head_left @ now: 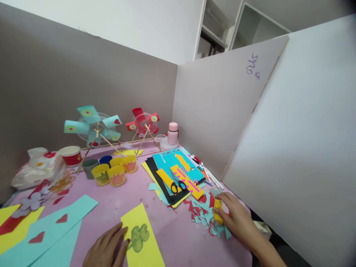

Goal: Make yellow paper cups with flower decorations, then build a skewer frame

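My left hand (107,249) lies flat with fingers spread on the pink table (172,233), its fingertips on the left edge of a yellow paper strip (144,244) that bears a green clover drawing (138,237). My right hand (236,218) is closed round a small yellow object (217,216), perhaps a glue stick, over a heap of red and teal paper scraps (203,213) at the right edge of the table.
Black-handled scissors (178,186) lie on a stack of coloured sheets (175,174). Markers (208,172) lie by the right partition. Paper cups (116,172), two paper pinwheels (91,128), a pink bottle (172,133), a plastic bag (39,168) and teal sheets with red hearts (52,230) fill the left side.
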`<state>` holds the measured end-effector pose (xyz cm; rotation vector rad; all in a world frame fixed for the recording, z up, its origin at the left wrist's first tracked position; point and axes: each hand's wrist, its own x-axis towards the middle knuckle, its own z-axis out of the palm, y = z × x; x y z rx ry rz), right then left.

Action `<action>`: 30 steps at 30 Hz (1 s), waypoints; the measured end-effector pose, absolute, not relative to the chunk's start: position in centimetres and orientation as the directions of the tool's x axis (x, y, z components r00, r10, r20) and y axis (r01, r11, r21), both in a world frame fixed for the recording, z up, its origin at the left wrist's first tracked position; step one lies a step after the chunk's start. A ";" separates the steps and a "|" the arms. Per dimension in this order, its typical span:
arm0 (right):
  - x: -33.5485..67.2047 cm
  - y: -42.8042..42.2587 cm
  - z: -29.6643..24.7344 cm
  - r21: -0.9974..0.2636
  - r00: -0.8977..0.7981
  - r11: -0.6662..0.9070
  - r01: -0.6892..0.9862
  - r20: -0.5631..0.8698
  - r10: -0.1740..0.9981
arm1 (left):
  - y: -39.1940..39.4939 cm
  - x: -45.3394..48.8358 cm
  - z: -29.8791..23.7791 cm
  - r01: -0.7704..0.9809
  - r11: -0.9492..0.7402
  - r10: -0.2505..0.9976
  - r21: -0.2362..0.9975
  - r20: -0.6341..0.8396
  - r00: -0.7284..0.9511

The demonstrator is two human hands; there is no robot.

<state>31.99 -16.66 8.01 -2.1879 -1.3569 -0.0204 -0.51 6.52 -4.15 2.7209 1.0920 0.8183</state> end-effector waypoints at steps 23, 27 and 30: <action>18.1 -3.0 2.2 -0.869 0.340 -0.338 0.361 -0.215 0.915 | 2.8 -0.2 -0.9 0.600 -0.667 0.745 0.442 0.392 0.540; 18.6 -2.1 2.7 -0.938 0.248 -0.319 0.137 -0.279 0.928 | 2.4 -0.4 -0.5 0.501 -0.499 0.858 0.707 0.325 0.397; 19.5 -1.2 4.2 -0.967 0.230 -0.255 -0.005 -0.250 0.941 | 2.3 -0.7 1.0 0.388 -0.338 0.933 0.858 0.252 0.256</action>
